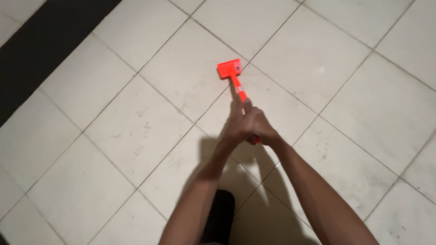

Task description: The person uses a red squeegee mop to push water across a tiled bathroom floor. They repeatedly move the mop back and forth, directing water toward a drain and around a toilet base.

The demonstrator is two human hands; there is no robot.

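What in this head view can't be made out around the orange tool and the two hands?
- Orange tool: handle end hidden inside the hands' grip.
- Left hand and right hand: overlapped, fingers indistinct.
- Small label on the tool's head: too small.
- Dark strip: cut off by the frame edge.

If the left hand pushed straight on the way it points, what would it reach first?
Likely the flat orange plastic head of the long-handled tool, following the handle under the left hand. Beyond that, only pale floor tiles.

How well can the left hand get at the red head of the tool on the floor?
Probably not as it stands: the left hand grips the red handle together with the right hand, and the red head lies farther out on the tiled floor.
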